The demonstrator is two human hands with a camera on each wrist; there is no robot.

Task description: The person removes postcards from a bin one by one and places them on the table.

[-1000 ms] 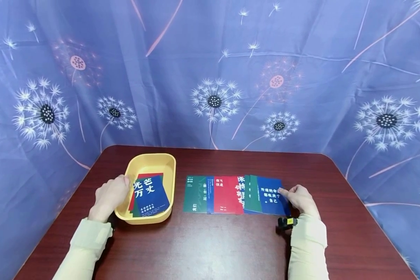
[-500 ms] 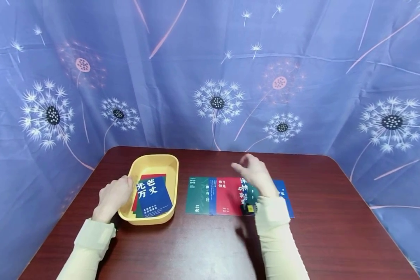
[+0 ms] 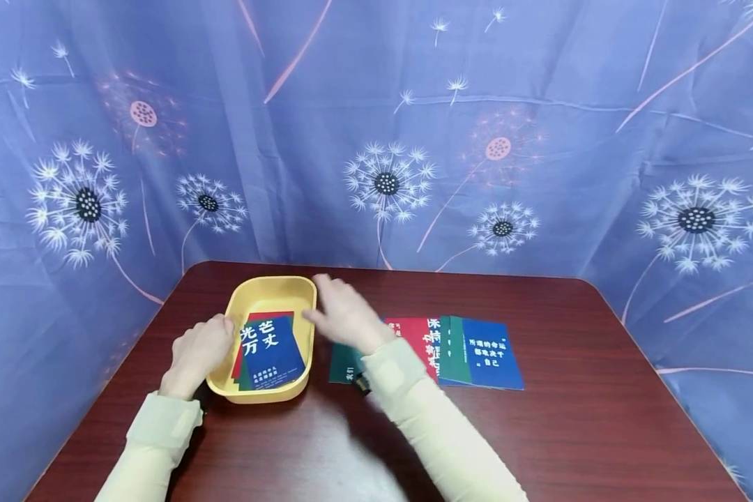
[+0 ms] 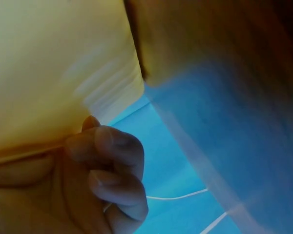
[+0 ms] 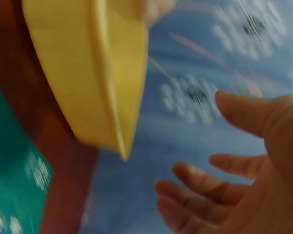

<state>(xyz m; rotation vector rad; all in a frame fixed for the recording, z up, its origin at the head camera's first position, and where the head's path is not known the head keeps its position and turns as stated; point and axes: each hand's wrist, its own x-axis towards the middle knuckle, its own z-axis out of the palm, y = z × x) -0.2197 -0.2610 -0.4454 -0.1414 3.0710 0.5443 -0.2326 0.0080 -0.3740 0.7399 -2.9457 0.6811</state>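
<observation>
A yellow plastic tray stands on the left part of the table, with several cards inside, a blue card with white characters on top. My left hand grips the tray's left rim; in the left wrist view its curled fingers sit at the edge. At the tray's right side, my right hand hovers over the rim, fingers spread and holding nothing. The right wrist view shows the spread right hand beside the blurred tray wall.
An overlapping row of cards lies right of the tray: a green card, a red card and a blue card among them. My right forearm partly covers the row. A blue dandelion-print curtain hangs behind the brown table.
My right hand has left the right end of the card row and swept left across it to the tray's right rim. The left hand keeps its grip on the tray.
</observation>
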